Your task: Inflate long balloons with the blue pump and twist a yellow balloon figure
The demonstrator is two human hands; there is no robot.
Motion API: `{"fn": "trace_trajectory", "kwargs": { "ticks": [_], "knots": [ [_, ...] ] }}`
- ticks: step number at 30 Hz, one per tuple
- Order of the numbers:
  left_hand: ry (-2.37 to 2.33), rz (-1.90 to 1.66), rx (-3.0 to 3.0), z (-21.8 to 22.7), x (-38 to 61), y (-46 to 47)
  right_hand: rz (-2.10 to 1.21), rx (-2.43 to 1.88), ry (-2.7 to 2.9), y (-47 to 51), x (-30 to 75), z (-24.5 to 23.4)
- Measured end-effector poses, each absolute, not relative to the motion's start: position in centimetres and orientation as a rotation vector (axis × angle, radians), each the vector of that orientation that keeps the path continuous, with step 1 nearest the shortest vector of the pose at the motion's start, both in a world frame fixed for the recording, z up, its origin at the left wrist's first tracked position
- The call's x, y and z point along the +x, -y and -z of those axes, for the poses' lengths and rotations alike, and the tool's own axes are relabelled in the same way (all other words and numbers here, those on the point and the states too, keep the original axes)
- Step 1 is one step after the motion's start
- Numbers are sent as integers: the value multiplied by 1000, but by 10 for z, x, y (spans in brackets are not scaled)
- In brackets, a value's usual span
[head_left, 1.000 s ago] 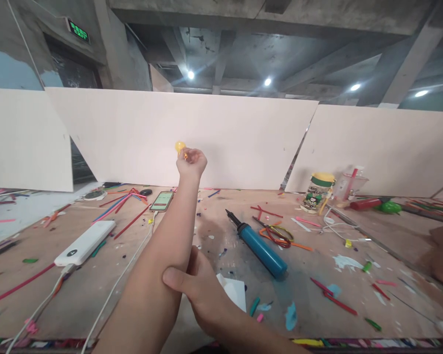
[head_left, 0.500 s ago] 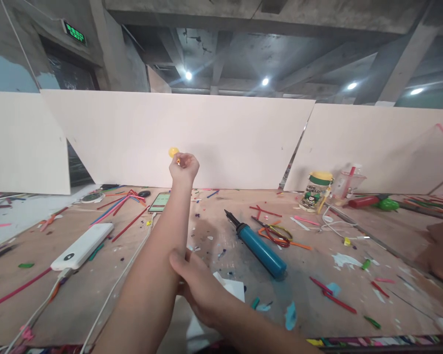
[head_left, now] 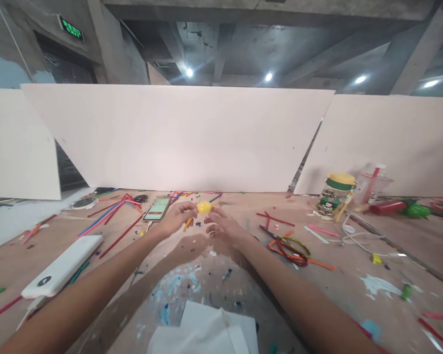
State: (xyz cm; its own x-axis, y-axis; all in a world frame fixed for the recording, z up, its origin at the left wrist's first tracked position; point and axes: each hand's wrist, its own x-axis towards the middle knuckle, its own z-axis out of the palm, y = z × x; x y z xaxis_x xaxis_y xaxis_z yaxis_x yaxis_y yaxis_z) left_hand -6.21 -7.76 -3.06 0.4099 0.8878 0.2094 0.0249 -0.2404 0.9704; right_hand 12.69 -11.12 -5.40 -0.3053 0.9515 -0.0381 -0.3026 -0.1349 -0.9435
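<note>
Above the middle of the table, a small inflated yellow balloon point(head_left: 205, 207) sits between my two hands. My left hand point(head_left: 179, 217) is closed on its left end, and an orange-yellow tail hangs below those fingers. My right hand point(head_left: 226, 227) is at the balloon's right side, its fingers curved and spread apart, with the upper fingertips at the balloon; its thumb is hidden. The blue hand pump is mostly hidden behind my right forearm. Just beyond my left hand lies a phone point(head_left: 157, 209) with a lit screen.
A white power bank point(head_left: 62, 266) with a cable lies at left. Scissors point(head_left: 290, 248) and orange strips are right of my right arm. A jar point(head_left: 334, 195) with a yellow lid stands farther right. White paper point(head_left: 221, 327) lies in front, and a white board point(head_left: 192, 137) stands behind.
My left hand has come down from its raised position with the balloon. My right hand has let go of my left forearm and moved forward to the balloon's right side.
</note>
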Motion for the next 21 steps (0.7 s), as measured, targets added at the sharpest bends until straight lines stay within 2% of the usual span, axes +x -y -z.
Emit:
{"fn": "trace_trajectory", "kwargs": {
  "ticks": [4, 11, 15, 21],
  "knots": [
    [-857, -901, 1677, 54, -53, 65, -1529, -868, 1124, 75, 108, 77],
    [-949, -932, 1574, 101, -40, 48, -1351, -1031, 1149, 49, 99, 119],
    [-1003, -948, 1538, 112, -39, 49, -1457, -1102, 1275, 47, 106, 123],
    [-967, -1002, 1465, 95, -36, 54, -1665, -1085, 1531, 69, 101, 111]
  ]
}}
